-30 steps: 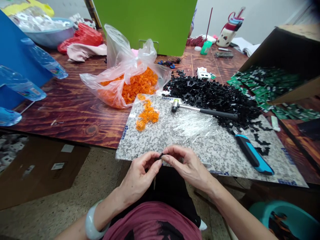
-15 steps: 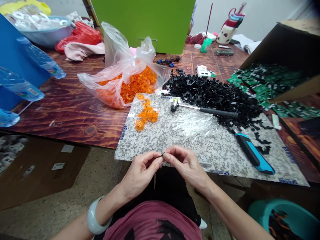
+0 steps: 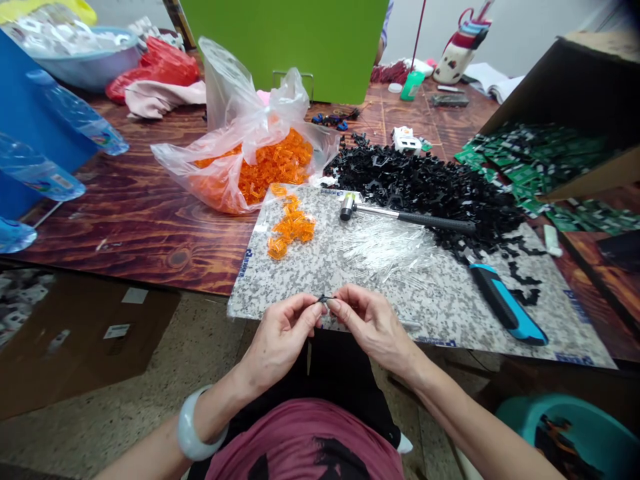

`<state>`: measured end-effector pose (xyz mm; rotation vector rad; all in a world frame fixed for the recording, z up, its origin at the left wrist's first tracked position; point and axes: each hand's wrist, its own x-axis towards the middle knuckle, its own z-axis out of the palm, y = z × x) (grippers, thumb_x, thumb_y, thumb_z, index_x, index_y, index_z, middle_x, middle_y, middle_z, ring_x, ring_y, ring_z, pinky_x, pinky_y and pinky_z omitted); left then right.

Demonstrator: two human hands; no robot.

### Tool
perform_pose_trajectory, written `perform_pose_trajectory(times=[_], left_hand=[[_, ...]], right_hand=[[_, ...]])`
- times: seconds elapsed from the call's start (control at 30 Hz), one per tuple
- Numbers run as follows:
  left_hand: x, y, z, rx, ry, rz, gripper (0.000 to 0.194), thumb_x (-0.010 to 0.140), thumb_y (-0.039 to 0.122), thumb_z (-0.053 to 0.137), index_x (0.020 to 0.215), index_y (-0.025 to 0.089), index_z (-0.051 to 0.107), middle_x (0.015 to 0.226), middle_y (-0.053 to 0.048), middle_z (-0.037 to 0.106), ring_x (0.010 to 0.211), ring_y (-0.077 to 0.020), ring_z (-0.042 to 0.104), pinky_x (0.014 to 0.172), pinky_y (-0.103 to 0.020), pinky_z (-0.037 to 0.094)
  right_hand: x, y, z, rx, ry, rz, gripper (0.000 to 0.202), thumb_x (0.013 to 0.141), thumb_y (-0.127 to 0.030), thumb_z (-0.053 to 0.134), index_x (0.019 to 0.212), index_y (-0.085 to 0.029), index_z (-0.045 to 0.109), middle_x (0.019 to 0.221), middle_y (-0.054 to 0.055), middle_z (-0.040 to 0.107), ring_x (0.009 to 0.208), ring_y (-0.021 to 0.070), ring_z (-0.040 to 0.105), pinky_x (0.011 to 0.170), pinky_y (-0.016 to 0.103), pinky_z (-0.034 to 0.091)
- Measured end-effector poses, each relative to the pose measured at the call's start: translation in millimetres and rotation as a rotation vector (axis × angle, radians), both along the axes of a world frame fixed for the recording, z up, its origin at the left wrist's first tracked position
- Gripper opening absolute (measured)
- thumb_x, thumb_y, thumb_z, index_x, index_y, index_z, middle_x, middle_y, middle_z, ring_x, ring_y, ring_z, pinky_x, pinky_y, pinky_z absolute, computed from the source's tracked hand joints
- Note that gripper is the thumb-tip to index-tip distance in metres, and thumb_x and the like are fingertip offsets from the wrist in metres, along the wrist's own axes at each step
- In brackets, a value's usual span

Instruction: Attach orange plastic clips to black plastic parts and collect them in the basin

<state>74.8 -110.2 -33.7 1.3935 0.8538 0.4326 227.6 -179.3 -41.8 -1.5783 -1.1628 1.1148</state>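
Over the near edge of the speckled board, my left hand and my right hand meet, fingertips almost touching. Both pinch a small black plastic part, mostly covered by the fingers. Beyond my right hand lie a heap of thin clear strips and a rubber mallet. Small orange translucent pieces sit on the board ahead of my left hand. A large pile of black plastic parts spreads at the back. The blue-and-black utility knife rests to the right.
At the back left stands a plastic bag of orange pieces. A cardboard box spills green circuit boards at right. Plastic bottles lean at far left. A teal bucket stands below, and a green panel rises behind.
My fingertips have parted slightly, so more of the black part shows between them. Both hands have risen a little; the things on the board have stayed in place.
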Motion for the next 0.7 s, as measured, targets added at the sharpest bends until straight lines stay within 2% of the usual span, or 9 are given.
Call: perform_pose_trajectory(times=[0.1, 0.2, 0.33, 0.47, 0.7], left_hand=[[-0.8, 5.2, -3.3, -0.111, 0.009, -0.008, 0.019, 0.083, 0.030, 0.058, 0.073, 0.014, 0.061, 0.062, 0.003, 0.055, 0.054, -0.0072, 0.045, 0.053, -0.018, 0.037], [-3.0, 10.7, -8.9, -0.303, -0.017, -0.025, 0.023, 0.081, 0.036, 0.061, 0.078, 0.013, 0.064, 0.065, 0.002, 0.057, 0.052, -0.0055, 0.045, 0.048, -0.016, 0.032], [-5.1, 13.0, -13.0, -0.495, -0.106, 0.002, 0.029, 0.078, 0.041, 0.065, 0.080, 0.012, 0.066, 0.069, -0.001, 0.059, 0.053, -0.0052, 0.047, 0.047, -0.015, 0.031], [-5.9, 12.8, -14.3, -0.556, -0.150, 0.002, 0.031, 0.080, 0.042, 0.063, 0.080, 0.011, 0.066, 0.071, -0.003, 0.061, 0.054, -0.0053, 0.048, 0.046, -0.015, 0.031], [-6.2, 13.7, -14.9, -0.561, -0.144, -0.023, 0.032, 0.081, 0.042, 0.062, 0.083, 0.010, 0.067, 0.072, -0.004, 0.061, 0.052, -0.0049, 0.047, 0.045, -0.015, 0.031]], right_hand=[[5.8, 6.0, -2.0, -0.090, 0.122, 0.037, 0.033, 0.083, -0.044, 0.057, 0.070, -0.014, 0.057, 0.056, -0.004, 0.046, 0.050, 0.0068, 0.038, 0.046, 0.020, 0.030], [13.7, 12.4, -4.5, -0.198, 0.308, 0.059, 0.034, 0.078, -0.047, 0.064, 0.072, -0.014, 0.060, 0.053, -0.004, 0.049, 0.045, 0.0053, 0.040, 0.043, 0.018, 0.032], [17.5, 16.9, -6.6, -0.233, 0.433, 0.021, 0.034, 0.073, -0.046, 0.070, 0.082, -0.014, 0.064, 0.056, -0.005, 0.053, 0.043, 0.0034, 0.043, 0.040, 0.015, 0.033], [15.2, 17.3, -6.5, -0.216, 0.465, 0.012, 0.034, 0.071, -0.045, 0.072, 0.083, -0.014, 0.065, 0.059, -0.004, 0.058, 0.043, 0.0028, 0.044, 0.040, 0.014, 0.035], [13.5, 16.2, -8.4, -0.201, 0.464, 0.016, 0.032, 0.073, -0.044, 0.071, 0.086, -0.015, 0.066, 0.072, 0.001, 0.067, 0.045, 0.0028, 0.045, 0.041, 0.014, 0.035]])
